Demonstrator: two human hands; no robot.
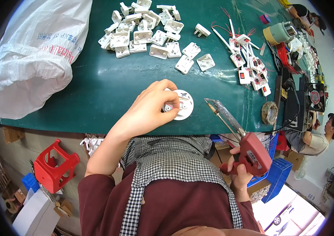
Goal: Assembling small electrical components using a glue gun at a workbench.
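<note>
My left hand (149, 104) bends over a round white disc (188, 105) near the table's front edge. Its thumb and fingers close on a small white plug piece (168, 107) that rests on the disc; part of it is hidden under the fingers. A bit of red wire shows beside it. In my right hand (239, 175) is a red soldering gun (256, 152), gripped by its handle. The gun's tip (206, 100) points up and left, a short way right of the disc and apart from it.
White plug housings (142, 37) lie heaped at the back. Switch pieces with red wires (249, 65) are piled at right, near a roll of tape (269, 113) and a fan (314, 97). A white woven sack (37, 59) covers the left. Two other people sit along the right side.
</note>
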